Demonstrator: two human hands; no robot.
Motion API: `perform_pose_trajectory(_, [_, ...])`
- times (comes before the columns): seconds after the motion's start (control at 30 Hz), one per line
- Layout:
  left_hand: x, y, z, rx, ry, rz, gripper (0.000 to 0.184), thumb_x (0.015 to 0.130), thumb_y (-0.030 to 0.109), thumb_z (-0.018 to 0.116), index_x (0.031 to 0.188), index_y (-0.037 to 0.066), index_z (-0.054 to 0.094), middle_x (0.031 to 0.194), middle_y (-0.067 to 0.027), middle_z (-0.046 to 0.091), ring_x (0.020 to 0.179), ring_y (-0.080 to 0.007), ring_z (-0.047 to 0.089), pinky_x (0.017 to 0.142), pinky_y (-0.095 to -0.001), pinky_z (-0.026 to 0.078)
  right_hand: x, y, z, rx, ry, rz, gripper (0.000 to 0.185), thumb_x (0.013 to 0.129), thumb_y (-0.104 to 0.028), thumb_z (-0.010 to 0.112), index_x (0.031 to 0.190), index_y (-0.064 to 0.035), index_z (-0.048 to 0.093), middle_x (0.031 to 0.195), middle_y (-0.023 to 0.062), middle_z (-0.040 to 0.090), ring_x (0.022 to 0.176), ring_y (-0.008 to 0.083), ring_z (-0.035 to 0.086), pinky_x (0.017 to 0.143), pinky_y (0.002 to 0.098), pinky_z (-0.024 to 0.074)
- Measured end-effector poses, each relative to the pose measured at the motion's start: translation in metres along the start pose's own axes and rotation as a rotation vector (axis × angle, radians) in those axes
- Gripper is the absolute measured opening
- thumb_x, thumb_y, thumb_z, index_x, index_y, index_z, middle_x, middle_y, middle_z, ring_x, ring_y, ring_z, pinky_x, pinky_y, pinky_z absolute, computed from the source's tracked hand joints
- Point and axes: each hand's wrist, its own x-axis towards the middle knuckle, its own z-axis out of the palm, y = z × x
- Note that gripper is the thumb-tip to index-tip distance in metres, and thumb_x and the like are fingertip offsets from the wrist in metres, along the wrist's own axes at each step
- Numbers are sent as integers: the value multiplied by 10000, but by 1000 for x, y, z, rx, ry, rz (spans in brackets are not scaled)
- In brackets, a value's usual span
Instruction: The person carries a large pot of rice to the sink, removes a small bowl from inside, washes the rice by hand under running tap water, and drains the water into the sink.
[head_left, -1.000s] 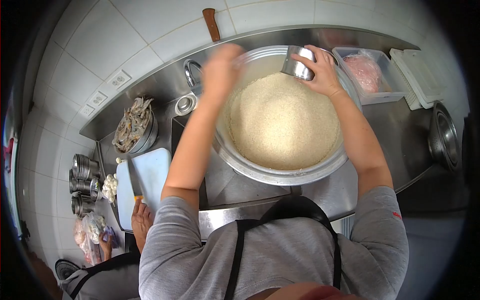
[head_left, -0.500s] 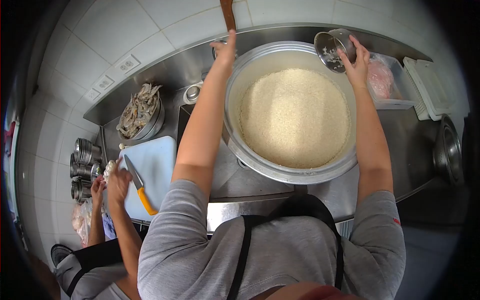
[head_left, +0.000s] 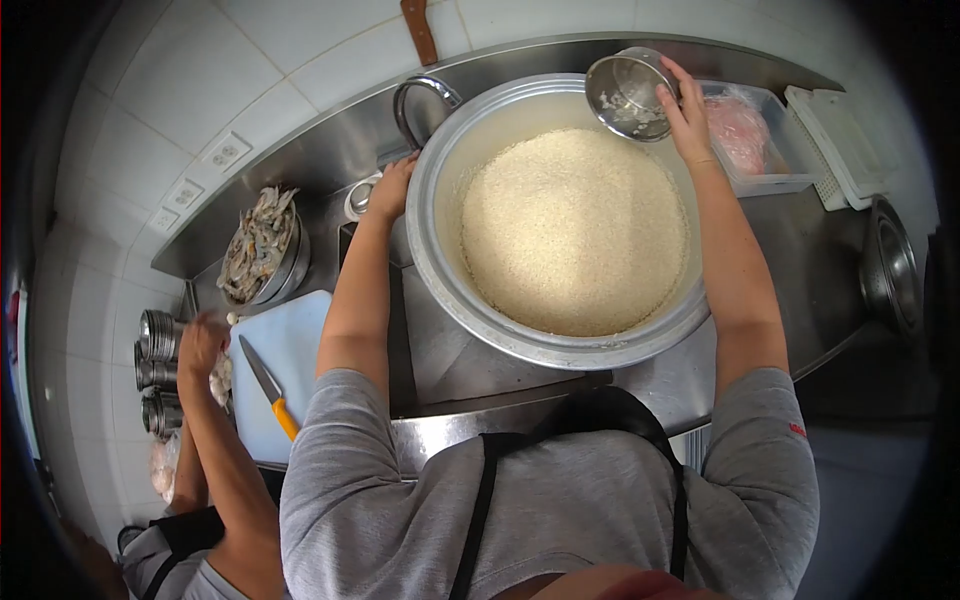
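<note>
My right hand (head_left: 688, 115) grips a metal bowl (head_left: 610, 80), tilted above the back right rim of a big pot. Grains of rice cling to the bowl's inside. The large round metal pot (head_left: 428, 225) is filled with pale grains of rice (head_left: 575, 235). My left hand (head_left: 393, 188) is at the pot's left side, just below the curved faucet (head_left: 402, 108). Its fingers are partly hidden, so I cannot tell whether they hold the rim or rest beside it.
To the left stand a bowl of shrimp (head_left: 258, 245) and a blue cutting board (head_left: 300, 350) bearing a yellow-handled knife (head_left: 277, 395). A co-worker's hand (head_left: 203, 343) is by some garlic (head_left: 221, 380). At right are a plastic container (head_left: 790, 180) with wrapped pink meat and a metal bowl (head_left: 890, 265).
My left hand has come down from the faucet area to the pot's left side. My right hand still holds the tilted bowl. The co-worker's hand has moved up and left, and the view has shifted slightly.
</note>
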Motion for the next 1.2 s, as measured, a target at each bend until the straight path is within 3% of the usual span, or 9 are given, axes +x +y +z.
perform_pose_trajectory(0.13, [-5, 24, -8, 202, -82, -198, 411, 839, 261, 415, 1227, 134, 460, 1330, -6, 387, 1215, -253, 362, 954, -380, 359, 2, 9, -2, 55, -8, 41, 429, 855, -377, 502, 1231, -177, 454, 1192, 151, 441, 1099, 254, 436, 935, 340, 343])
perform_pose_trajectory(0.33, [-56, -22, 30, 608, -228, -273, 434, 856, 193, 394, 1288, 147, 389, 1387, 10, 320, 1310, -237, 230, 964, -612, 219, 8, 20, -4, 249, 48, 108, 427, 863, -386, 482, 1229, -167, 455, 1206, 140, 457, 1122, 260, 426, 951, 345, 327])
perform_pose_trajectory(0.43, [-45, -3, -7, 155, 276, -412, 371, 766, 75, 486, 1135, 87, 518, 1185, -108, 513, 1103, -297, 469, 905, -456, 354, 5, 13, -4, 286, 42, 129, 436, 864, -394, 478, 1231, -161, 451, 1209, 135, 464, 1131, 263, 424, 958, 347, 320])
perform_pose_trajectory(0.57, [15, 94, -85, 144, 939, 180, 310, 673, -2, 533, 965, 82, 593, 920, -102, 596, 857, -278, 537, 773, -404, 390, 4, 14, 6, 220, -50, 73, 425, 880, -349, 461, 1242, -128, 435, 1227, 117, 449, 1160, 233, 398, 978, 327, 290])
perform_pose_trajectory(0.67, [47, 184, -90, 122, 646, 518, 275, 681, 35, 591, 953, 75, 592, 989, -89, 582, 888, -265, 545, 802, -374, 406, 0, 0, 4, 147, -87, 19, 412, 871, -327, 483, 1231, -130, 447, 1212, 111, 458, 1128, 228, 413, 953, 319, 307])
perform_pose_trajectory(0.7, [59, 201, -75, 155, 460, 580, 344, 760, 205, 597, 1077, 81, 554, 1114, -100, 547, 1047, -271, 502, 898, -392, 374, -1, -5, 4, 113, -83, -13, 414, 847, -349, 522, 1214, -166, 469, 1180, 121, 484, 1064, 241, 461, 905, 321, 356])
perform_pose_trajectory(0.87, [104, 266, -3, 838, -34, 373, 877, 808, 685, 199, 1341, -9, 255, 1398, -170, 251, 1334, -274, 126, 1078, -439, 33, -1, -4, 6, 72, -54, -72, 421, 836, -348, 539, 1207, -160, 477, 1110, 113, 499, 1021, 242, 472, 873, 310, 369])
perform_pose_trajectory(1.1, [135, 306, 48, 531, -181, 257, 970, 774, 731, 175, 1357, -44, 154, 1404, -216, 198, 1331, -323, 99, 1064, -468, -31, 1, -5, -2, 111, -30, 17, 507, 797, -420, 563, 1224, -170, 451, 1136, 159, 461, 1078, 306, 443, 922, 363, 347])
perform_pose_trajectory(1.2, [136, 309, 67, -1, -231, 234, 875, 804, 655, 278, 1338, -36, 234, 1387, -247, 213, 1322, -352, 113, 1069, -445, 66, -3, -3, -3, 108, -81, 80, 503, 796, -433, 558, 1222, -186, 455, 1131, 163, 463, 1080, 310, 445, 927, 366, 344])
